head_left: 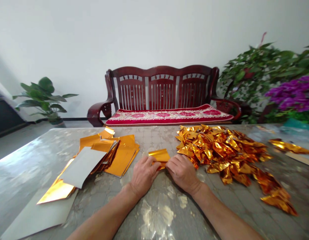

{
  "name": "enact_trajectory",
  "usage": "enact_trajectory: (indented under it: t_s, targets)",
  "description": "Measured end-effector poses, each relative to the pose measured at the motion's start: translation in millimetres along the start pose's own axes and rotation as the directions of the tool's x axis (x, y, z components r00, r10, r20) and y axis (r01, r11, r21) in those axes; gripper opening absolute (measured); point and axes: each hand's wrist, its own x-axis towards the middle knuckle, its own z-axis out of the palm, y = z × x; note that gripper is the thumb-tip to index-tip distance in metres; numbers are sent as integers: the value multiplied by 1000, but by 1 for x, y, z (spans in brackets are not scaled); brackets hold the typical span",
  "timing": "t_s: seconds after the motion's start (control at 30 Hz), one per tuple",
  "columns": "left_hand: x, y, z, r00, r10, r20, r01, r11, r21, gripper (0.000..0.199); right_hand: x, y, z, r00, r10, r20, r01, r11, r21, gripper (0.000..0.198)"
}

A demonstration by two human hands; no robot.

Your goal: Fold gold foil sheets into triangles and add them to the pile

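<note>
Between my hands lies a sheet of gold foil paper (159,154), partly folded along its near edge. My left hand (145,173) pinches the left part of that fold, thumb toward the middle. At the right end of the fold, my right hand (183,171) grips the paper with bent fingers. Both hands rest low on the table, and the fingers cover part of the paper's near side. Left of them are loose stacks of flat gold foil sheets (123,153), some showing a pale back (84,165). To the right spreads a heap of folded gold foil pieces (216,146).
The patterned table (156,213) carries a grey board (42,213) at front left. Clear plastic (264,131) and another gold piece (290,146) lie far right. Behind stand a wooden bench (161,88), a potted plant (43,96) and purple flowers (293,93).
</note>
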Motion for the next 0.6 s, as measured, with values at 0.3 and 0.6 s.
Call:
enact_trajectory:
  t_s: [0.3, 0.6]
  targets:
    - [1, -5, 9, 988, -14, 153, 6, 999, 51, 29, -4, 4, 8, 991, -15, 134, -2, 991, 130, 16]
    - [2, -10, 6, 971, -145, 188, 163, 983, -81, 30, -5, 13, 13, 973, 127, 194, -184, 933, 310, 23]
